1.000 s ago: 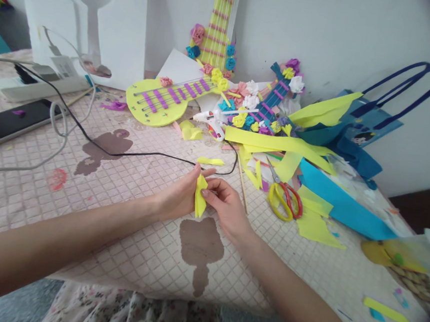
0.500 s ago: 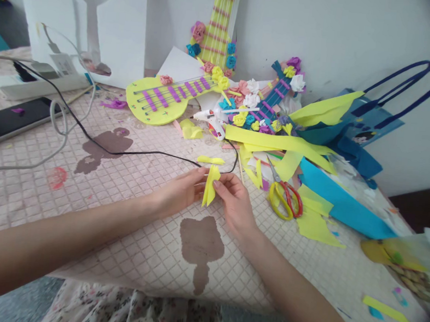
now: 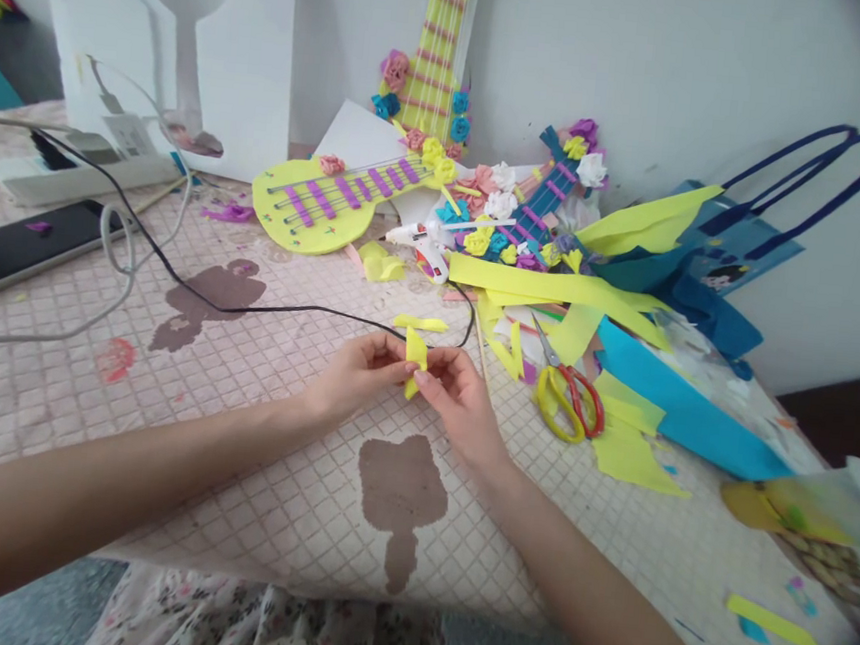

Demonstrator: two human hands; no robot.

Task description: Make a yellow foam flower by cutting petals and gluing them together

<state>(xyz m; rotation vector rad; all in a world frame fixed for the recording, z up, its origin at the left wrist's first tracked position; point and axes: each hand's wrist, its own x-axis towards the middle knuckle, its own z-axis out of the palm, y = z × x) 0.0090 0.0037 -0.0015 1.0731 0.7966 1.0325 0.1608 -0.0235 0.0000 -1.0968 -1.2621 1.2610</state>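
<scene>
Between my two hands, above the quilted tablecloth, is a small folded strip of yellow crepe paper (image 3: 417,346). My left hand (image 3: 357,374) pinches it from the left, thumb against forefinger. From the other side my right hand (image 3: 464,401) grips it too, so the fingertips of both hands meet at its middle. Just beyond the fingers lies another twisted yellow paper piece (image 3: 420,323). Behind that rests a white glue gun (image 3: 422,242), its black cord (image 3: 318,307) running left. Scissors (image 3: 570,400) with yellow and red handles lie to the right of my right hand.
A yellow paper guitar (image 3: 313,237) with purple strips lies at the back, near a blue one (image 3: 541,212) with paper flowers. Blue crepe paper (image 3: 686,400) spreads on the right. At left are a phone (image 3: 30,252) and a power strip (image 3: 73,176).
My left fingers have closed in on the yellow paper, and both hands now pinch it at the middle. The paper looks narrower, more folded together than before.
</scene>
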